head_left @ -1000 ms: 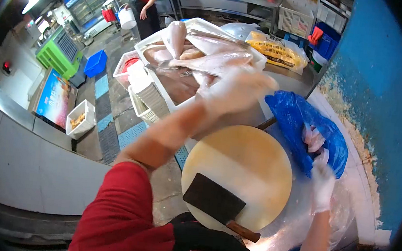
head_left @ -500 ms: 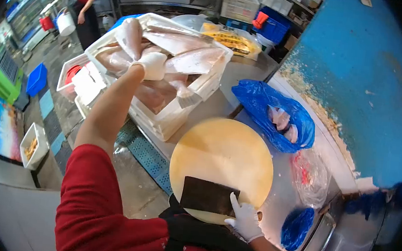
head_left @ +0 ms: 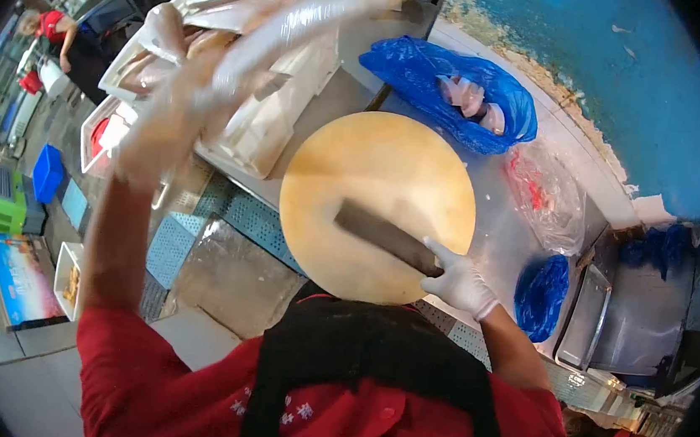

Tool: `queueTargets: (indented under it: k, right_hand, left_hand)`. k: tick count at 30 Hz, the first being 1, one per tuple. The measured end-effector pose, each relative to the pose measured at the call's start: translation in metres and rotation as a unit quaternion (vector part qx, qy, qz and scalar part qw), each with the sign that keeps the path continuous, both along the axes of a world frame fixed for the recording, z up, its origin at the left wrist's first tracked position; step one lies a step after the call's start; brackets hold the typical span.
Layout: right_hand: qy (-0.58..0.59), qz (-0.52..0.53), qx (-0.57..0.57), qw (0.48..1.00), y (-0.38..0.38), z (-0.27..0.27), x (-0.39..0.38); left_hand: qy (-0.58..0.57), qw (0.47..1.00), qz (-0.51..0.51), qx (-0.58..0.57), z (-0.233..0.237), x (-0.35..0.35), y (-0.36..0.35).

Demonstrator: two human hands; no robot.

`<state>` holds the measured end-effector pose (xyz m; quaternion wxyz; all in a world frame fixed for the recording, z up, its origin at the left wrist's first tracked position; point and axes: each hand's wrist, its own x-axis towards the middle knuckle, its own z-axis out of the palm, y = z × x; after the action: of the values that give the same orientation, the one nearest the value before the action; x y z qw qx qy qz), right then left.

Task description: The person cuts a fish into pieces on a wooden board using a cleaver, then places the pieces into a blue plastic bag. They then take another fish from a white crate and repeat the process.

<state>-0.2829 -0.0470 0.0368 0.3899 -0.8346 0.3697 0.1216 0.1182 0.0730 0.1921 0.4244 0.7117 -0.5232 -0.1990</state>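
Raised at the left, my left hand (head_left: pixel 188 102) is smeared by motion and closed on one end of a long pale fish (head_left: pixel 306 22). The fish slants up to the right, over the white foam box (head_left: pixel 248 137) that holds several more fish. My right hand (head_left: pixel 455 281), in a white glove, grips a cleaver (head_left: pixel 386 237) at its handle end. The dark blade is turned nearly edge-on above the lower part of a round cutting board (head_left: pixel 372 162).
Right of the board lie a blue plastic bag (head_left: pixel 414 77) with cut fish pieces, a clear bag (head_left: pixel 546 195) and a crumpled blue bag (head_left: pixel 540 296). A blue wall (head_left: pixel 598 91) bounds the right side. A person (head_left: pixel 60 35) in red stands at the far left.
My left hand has lifted a fish out of the foam box. The cleaver, flat on the board before, is now raised and turned edge-on. The view has shifted.
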Motion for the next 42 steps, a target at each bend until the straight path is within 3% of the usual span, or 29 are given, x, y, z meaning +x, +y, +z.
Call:
queueTargets:
  k: [1, 2, 4, 5, 6, 7, 8, 10, 11, 13, 16, 19, 21, 24, 26, 28, 29, 30, 36, 39, 42]
  right_hand:
    - [-0.014, -0.079, 0.049, 0.996, -0.004, -0.002, -0.014]
    - [-0.026, -0.16, 0.103, 0.981, -0.002, -0.006, -0.027]
    - [0.036, -0.238, 0.109, 0.964, -0.006, 0.018, -0.028]
    - [0.0, -0.26, 0.115, 0.959, -0.009, 0.008, -0.04]
    - [-0.038, -0.283, 0.117, 0.951, -0.013, -0.003, -0.051]
    - [-0.056, -0.334, 0.166, 0.926, -0.015, -0.003, -0.052]
    - [-0.067, -0.356, 0.201, 0.91, -0.017, -0.008, -0.054]
    - [-0.06, -0.324, 0.131, 0.935, -0.017, -0.011, -0.046]
    - [-0.055, -0.322, 0.133, 0.936, -0.021, -0.016, -0.04]
    - [-0.033, -0.15, -0.093, 0.984, -0.026, -0.025, -0.025]
    - [-0.043, -0.151, -0.071, 0.985, -0.037, 0.013, 0.015]
    - [-0.294, -0.128, -0.249, 0.914, -0.059, 0.062, 0.053]
    - [-0.409, -0.171, -0.286, 0.849, -0.056, 0.125, 0.077]
    - [-0.508, -0.24, -0.199, 0.803, -0.043, 0.182, 0.09]
    - [-0.428, -0.171, -0.285, 0.84, -0.05, 0.141, 0.081]
    - [-0.234, -0.097, -0.439, 0.862, -0.029, 0.064, 0.071]
    - [-0.132, -0.05, -0.321, 0.937, -0.027, 0.02, 0.061]
    - [-0.015, 0.0, -0.202, 0.979, -0.027, -0.025, 0.051]
    - [-0.037, -0.036, -0.19, 0.98, -0.028, -0.025, 0.061]
    - [-0.045, 0.055, -0.296, 0.953, -0.005, -0.042, 0.052]
    - [-0.079, -0.01, -0.243, 0.967, -0.004, -0.04, 0.034]
  left_hand:
    - [0.072, 0.997, -0.008, 0.04, -0.005, -0.022, 0.013]
    - [0.223, 0.974, -0.013, 0.046, -0.005, -0.058, 0.023]
    - [0.314, 0.946, -0.008, 0.078, -0.059, -0.093, 0.036]
    - [0.357, 0.929, -0.001, 0.094, -0.087, -0.111, 0.042]
    - [0.285, 0.947, 0.033, 0.143, -0.118, -0.124, 0.042]
    - [0.289, 0.918, 0.065, 0.264, -0.124, -0.137, 0.041]
    - [0.12, 0.957, 0.034, 0.26, -0.16, -0.141, 0.042]
    - [-0.1, 0.98, -0.025, 0.168, -0.216, -0.139, 0.059]
    - [-0.096, 0.98, -0.024, 0.172, -0.218, -0.139, 0.061]
    - [-0.06, 0.97, -0.026, 0.233, -0.223, -0.141, 0.063]
    - [-0.029, 0.954, -0.01, 0.297, -0.218, -0.14, 0.057]
    - [-0.05, 0.958, -0.008, 0.281, -0.221, -0.138, 0.058]
    - [-0.046, 0.96, -0.005, 0.278, -0.222, -0.14, 0.06]
    - [-0.024, 0.957, 0.002, 0.289, -0.217, -0.139, 0.056]
    - [-0.018, 0.956, -0.003, 0.293, -0.214, -0.139, 0.055]
    - [-0.022, 0.957, 0.006, 0.288, -0.213, -0.14, 0.056]
    - [-0.031, 0.958, 0.013, 0.285, -0.214, -0.142, 0.054]
    - [-0.03, 0.959, 0.007, 0.283, -0.215, -0.143, 0.055]
    - [-0.055, 0.95, 0.003, 0.307, -0.214, -0.144, 0.054]
    - [-0.02, 0.961, -0.008, 0.274, -0.216, -0.138, 0.062]
    - [-0.019, 0.958, -0.014, 0.285, -0.213, -0.136, 0.064]
